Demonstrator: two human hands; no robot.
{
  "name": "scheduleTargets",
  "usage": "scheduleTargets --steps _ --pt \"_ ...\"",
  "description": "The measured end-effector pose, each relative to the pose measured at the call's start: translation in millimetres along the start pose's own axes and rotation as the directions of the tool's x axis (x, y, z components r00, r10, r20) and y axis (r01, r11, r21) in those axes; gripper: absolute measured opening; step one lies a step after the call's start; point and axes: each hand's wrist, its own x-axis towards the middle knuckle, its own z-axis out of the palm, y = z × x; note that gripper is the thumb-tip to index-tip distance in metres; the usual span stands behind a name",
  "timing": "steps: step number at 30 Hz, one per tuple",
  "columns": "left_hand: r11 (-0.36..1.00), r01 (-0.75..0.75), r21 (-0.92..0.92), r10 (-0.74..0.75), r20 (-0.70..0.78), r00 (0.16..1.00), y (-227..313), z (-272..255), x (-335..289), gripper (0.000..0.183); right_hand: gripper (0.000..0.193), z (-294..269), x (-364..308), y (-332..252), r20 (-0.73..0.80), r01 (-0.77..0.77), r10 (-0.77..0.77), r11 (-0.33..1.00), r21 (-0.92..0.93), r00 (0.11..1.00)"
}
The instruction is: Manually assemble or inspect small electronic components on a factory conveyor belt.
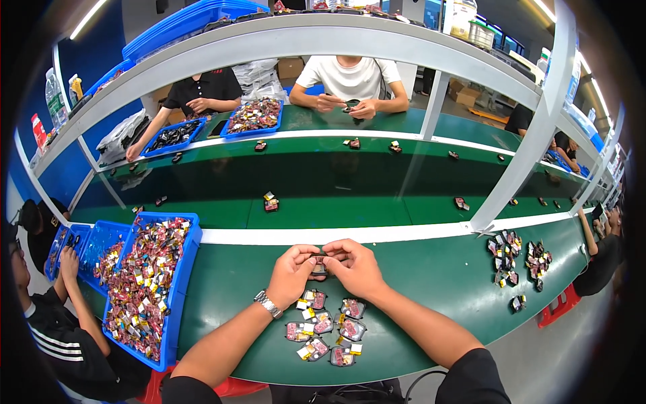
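Note:
My left hand [291,273] and my right hand [354,266] meet over the green bench [431,269], both pinching one small dark part [319,264] between the fingertips. A metal watch sits on my left wrist. Just below my hands lies a cluster of several small parts with red, yellow and black pieces [326,328]. To the left a blue tray [183,283] is heaped with the same kind of small parts.
A conveyor belt [336,188] runs across beyond a white strip, carrying scattered parts [270,202]. Two people sit opposite with blue trays [254,116]. Another person [47,316] sits at my left. Piles of parts [518,259] lie at the right. Grey frame posts [518,161] stand nearby.

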Motion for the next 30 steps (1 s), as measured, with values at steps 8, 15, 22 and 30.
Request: scheduleTargets --steps 8,15,22,30 --pt "0.990 -0.020 0.138 0.020 0.003 1.000 2 0 -3 0.019 0.019 5 -3 -12 -0.018 -0.071 0.071 0.997 -0.042 0.997" --pt "0.994 -0.043 0.096 0.039 0.045 0.998 1 1 -2 0.019 0.016 1 -3 -16 -0.035 -0.022 0.019 0.996 -0.086 0.999" --pt "0.994 -0.037 0.103 0.033 0.041 0.999 1 -1 -2 0.023 0.015 1 -1 -12 -0.024 0.074 -0.077 0.992 -0.104 0.997" --pt "0.987 -0.141 0.073 0.145 -0.056 0.988 -2 -3 7 0.030 0.017 -57 67 45 -0.198 -0.095 0.074 0.991 -0.100 0.977"
